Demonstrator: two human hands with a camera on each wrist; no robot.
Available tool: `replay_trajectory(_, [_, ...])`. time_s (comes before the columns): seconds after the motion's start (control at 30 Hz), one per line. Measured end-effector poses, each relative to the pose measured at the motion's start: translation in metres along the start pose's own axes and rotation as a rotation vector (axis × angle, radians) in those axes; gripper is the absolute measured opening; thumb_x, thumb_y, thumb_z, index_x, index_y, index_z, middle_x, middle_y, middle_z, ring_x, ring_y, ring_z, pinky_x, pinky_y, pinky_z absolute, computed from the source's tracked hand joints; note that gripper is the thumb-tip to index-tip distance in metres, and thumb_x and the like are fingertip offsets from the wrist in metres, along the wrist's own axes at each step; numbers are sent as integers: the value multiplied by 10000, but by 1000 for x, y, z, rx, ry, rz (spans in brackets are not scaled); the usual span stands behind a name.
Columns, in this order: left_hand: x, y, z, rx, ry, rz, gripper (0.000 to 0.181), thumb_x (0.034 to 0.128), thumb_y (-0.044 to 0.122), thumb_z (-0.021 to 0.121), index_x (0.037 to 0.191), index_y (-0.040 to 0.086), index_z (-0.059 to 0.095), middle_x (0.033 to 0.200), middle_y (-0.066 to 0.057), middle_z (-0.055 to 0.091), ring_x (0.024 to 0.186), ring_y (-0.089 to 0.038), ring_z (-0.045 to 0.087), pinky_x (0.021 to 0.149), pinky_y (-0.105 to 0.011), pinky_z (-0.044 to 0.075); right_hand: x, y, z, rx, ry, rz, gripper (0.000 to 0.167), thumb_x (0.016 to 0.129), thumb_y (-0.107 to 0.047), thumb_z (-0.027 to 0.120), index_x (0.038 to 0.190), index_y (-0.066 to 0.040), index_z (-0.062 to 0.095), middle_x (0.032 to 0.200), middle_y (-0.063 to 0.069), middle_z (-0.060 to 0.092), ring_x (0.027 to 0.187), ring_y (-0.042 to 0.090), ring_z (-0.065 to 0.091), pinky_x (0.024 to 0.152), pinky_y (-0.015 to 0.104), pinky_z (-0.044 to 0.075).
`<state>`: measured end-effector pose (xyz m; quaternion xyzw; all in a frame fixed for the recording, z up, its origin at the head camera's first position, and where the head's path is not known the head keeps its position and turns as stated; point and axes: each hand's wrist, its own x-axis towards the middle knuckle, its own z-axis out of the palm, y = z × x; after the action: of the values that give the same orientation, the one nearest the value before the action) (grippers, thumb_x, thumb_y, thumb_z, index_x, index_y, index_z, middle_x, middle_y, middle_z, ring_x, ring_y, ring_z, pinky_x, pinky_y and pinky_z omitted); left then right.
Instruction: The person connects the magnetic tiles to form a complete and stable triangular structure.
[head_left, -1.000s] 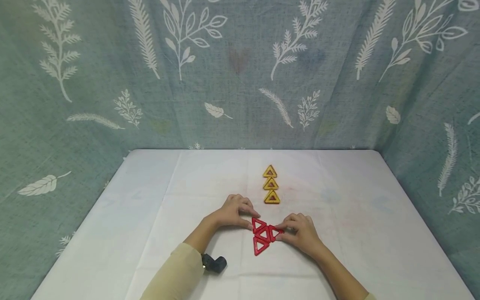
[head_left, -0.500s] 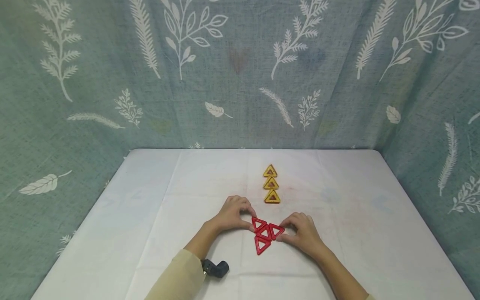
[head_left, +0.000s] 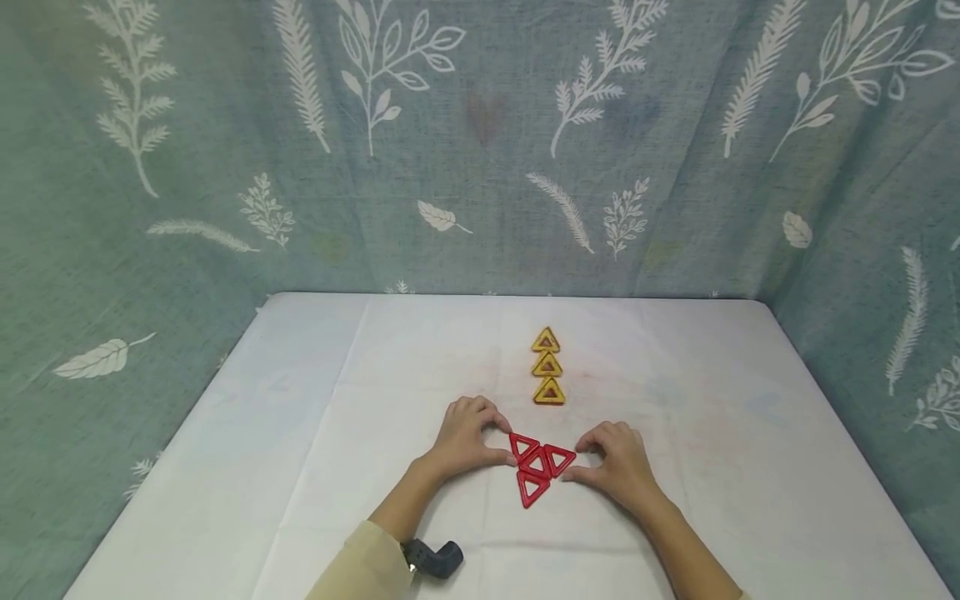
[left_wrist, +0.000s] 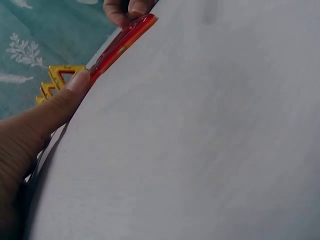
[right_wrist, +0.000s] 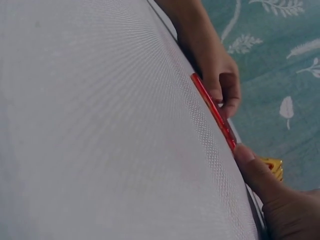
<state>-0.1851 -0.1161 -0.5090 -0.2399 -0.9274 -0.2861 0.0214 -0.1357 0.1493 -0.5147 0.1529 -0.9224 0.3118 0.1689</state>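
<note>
Several flat red triangular magnetic tiles (head_left: pixel 534 461) lie edge to edge on the white table, forming a cluster. My left hand (head_left: pixel 467 435) pinches the upper-left red tile (head_left: pixel 522 446) by its corners, between thumb and forefinger. On the other side, my right hand (head_left: pixel 617 467) has thumb and forefinger around the outer edge of the right-hand red tile (head_left: pixel 558 459). In the left wrist view the left thumb (left_wrist: pixel 79 82) touches the red edge. The right wrist view shows the right thumb (right_wrist: pixel 245 154) at the other end of the tiles.
Beyond the red cluster, yellow triangular tiles (head_left: pixel 549 392) stand in a line running away from me. A black wrist device (head_left: pixel 435 558) sits below the left forearm. Patterned green-blue cloth (head_left: pixel 480 167) surrounds the white table (head_left: pixel 375 367).
The red cluster has turned slightly, and its lower tile has shifted a little right in the view. My right fingers sit slightly wider around the right tile. The head view has shifted slightly.
</note>
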Motion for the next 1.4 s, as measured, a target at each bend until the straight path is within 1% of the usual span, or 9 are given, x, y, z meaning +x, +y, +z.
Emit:
replay_trajectory(0.17, [-7,7,3,38,27,-8,484,561,537,836,914,268,644,1004,63,509,959,-168,426,914,-406,319,-1,0,-1,-20,28,-21,477,454,-419,913,770,-194,634,735,-114,556,745,62,413,691,299,331])
replay_trajectory(0.37, [-14,17,10,51,81,-73,490,574,548,827,924,248,659,1002,48,508,965,-179,418,903,-404,318,-2,0,-1,-30,40,-36,494,449,-416,916,776,-183,628,739,-103,554,749,63,409,690,304,325])
replay_trajectory(0.43, [-15,19,11,49,88,-88,497,582,552,821,935,243,658,1008,44,510,961,-180,412,897,-401,314,-2,0,-1,-27,43,-38,501,437,-411,915,769,-176,624,732,-96,549,742,69,409,691,313,325])
replay_trajectory(0.6, [-15,21,14,76,91,-89,517,605,567,799,980,248,644,1029,46,511,975,-175,405,901,-397,306,-3,2,1,-41,61,-29,495,436,-420,911,751,-176,616,715,-96,536,730,72,409,690,316,323])
replay_trajectory(0.7, [-16,21,16,94,97,-90,510,612,574,792,981,256,640,1026,52,507,976,-170,402,896,-397,307,-4,3,3,-56,90,-19,481,446,-430,903,738,-173,621,707,-90,537,723,77,411,686,314,319])
replay_trajectory(0.83, [-18,25,16,74,110,-118,495,620,565,793,967,248,640,1015,55,497,972,-173,396,902,-403,302,-5,2,4,-76,131,-8,471,444,-436,891,734,-167,636,707,-69,543,712,94,419,673,319,310])
replay_trajectory(1.03, [-20,33,17,31,150,-176,483,612,550,807,944,239,644,969,55,493,929,-169,391,925,-419,289,-5,-3,4,-58,113,57,473,466,-401,904,788,-148,669,754,-32,578,740,125,443,685,333,313])
replay_trajectory(1.23, [-20,35,16,25,175,-197,477,587,530,830,928,241,664,946,56,515,941,-175,416,923,-418,292,-4,-8,1,-32,84,120,443,500,-363,908,806,-136,683,770,-17,587,765,147,459,707,346,314])
replay_trajectory(1.4, [-20,37,16,7,184,-195,481,580,521,835,930,237,666,937,59,519,925,-166,412,923,-415,290,-5,-10,-1,-27,73,151,430,513,-354,904,817,-132,696,766,-18,587,761,144,461,705,345,314])
